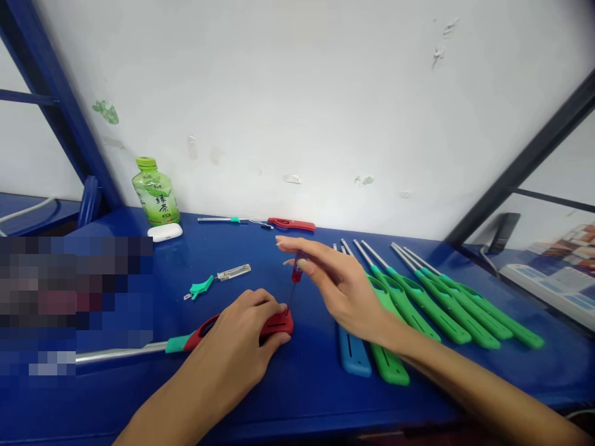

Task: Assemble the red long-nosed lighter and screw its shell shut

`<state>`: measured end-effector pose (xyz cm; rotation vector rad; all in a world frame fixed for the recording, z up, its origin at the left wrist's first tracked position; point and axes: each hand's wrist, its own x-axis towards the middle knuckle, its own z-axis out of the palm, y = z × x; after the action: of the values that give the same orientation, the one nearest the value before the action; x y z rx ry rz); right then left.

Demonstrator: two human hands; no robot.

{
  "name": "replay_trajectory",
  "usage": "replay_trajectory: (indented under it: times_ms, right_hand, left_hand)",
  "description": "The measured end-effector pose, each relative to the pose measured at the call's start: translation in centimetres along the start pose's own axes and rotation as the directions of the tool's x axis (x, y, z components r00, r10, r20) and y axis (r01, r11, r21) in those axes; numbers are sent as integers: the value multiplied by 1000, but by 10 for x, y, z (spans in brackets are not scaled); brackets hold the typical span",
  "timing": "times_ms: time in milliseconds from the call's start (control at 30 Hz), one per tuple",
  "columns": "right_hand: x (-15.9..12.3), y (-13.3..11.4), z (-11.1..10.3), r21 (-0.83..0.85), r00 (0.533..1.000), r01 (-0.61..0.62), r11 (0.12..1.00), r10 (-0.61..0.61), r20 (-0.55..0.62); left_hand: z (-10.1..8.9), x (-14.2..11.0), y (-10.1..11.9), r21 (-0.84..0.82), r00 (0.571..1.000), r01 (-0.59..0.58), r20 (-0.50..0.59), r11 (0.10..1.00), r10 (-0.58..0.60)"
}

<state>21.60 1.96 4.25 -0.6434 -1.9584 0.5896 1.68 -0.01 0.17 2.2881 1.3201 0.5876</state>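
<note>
My left hand (246, 337) is closed round a red long-necked lighter (277, 324), pressing it down on the blue table. Its teal collar (176, 344) and metal tube point left. A small screwdriver (297, 267) with a dark red, see-through handle is pinched in my right hand (346, 288). Its thin shaft slants down to the end of the red handle, by my left fingertips; the tip's exact contact is hard to see. Just beyond lie a teal trigger piece (201, 288) and a clear fuel tank (233, 272).
Several green lighters (434, 310) and a blue one (354, 353) lie at the right. By the wall are a red casing (292, 224), a metal tube (218, 220), a green tea bottle (157, 195) and a white case (165, 233). A blurred-out patch covers the left.
</note>
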Motion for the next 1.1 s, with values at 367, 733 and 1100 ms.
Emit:
replay_trajectory:
  times_ms: [367,733,1100]
  right_hand:
    - [0,-2,-3,14,998,52,999,-52,23]
    - [-1,-3,-2,17,999,49,999,-49,-16]
    - [0,-13,-3,50,999,-21,999,20,37]
  left_hand:
    - [-1,-2,-2,-26,1000,-18,-8,999,17]
    - [1,-2,-3,-31,1000,-22,-23,999,22]
    - [3,-3,-5,-30,998,-43,-50,999,42]
